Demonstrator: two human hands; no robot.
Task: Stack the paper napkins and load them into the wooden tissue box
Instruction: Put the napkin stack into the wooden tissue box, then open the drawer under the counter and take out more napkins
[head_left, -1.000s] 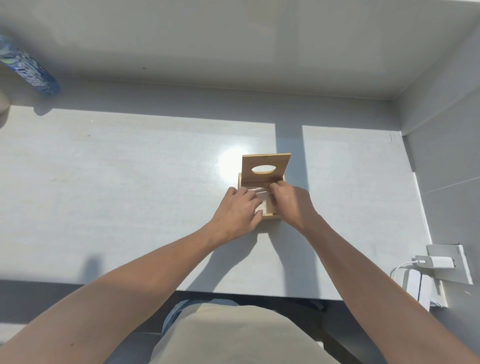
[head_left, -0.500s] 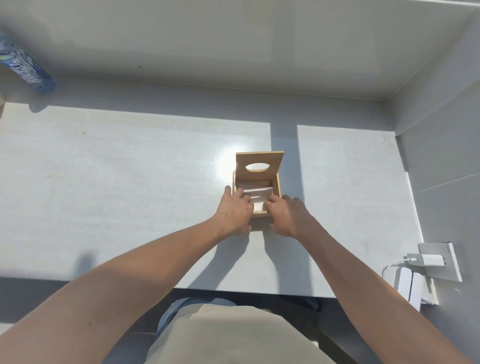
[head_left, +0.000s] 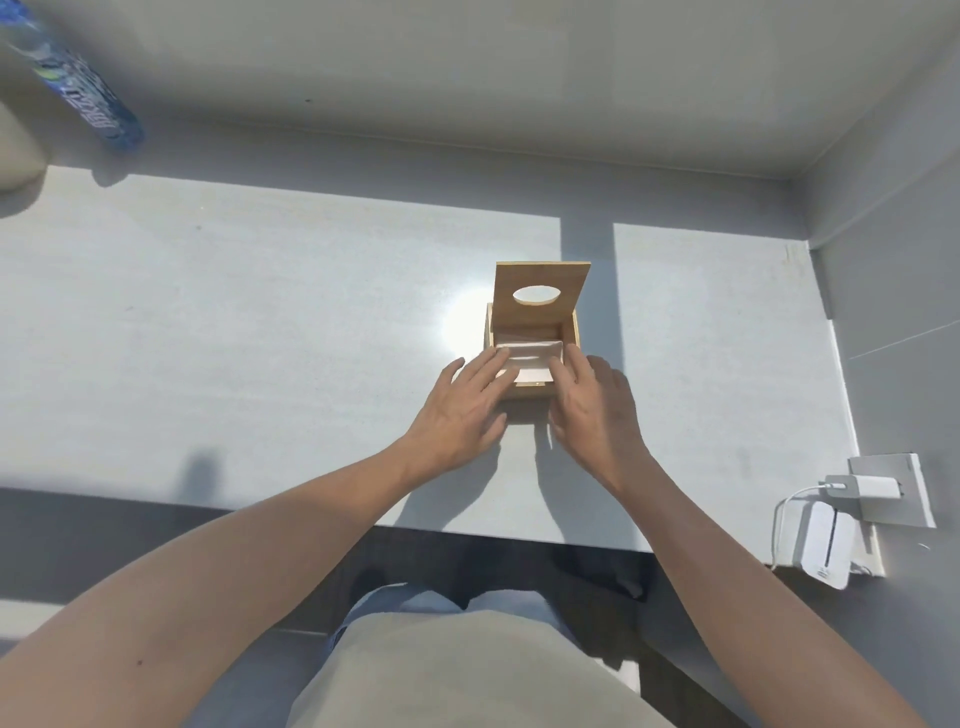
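The wooden tissue box, square with smooth pale sides, sits on the matte grey table. Its flat lid, pierced by an oval hole, stands raised behind the box. White paper napkins lie inside. Left hand and right hand flank the box, fingers spread flat, fingertips pressing the napkins, gripping nothing.

Hands on napkins in box
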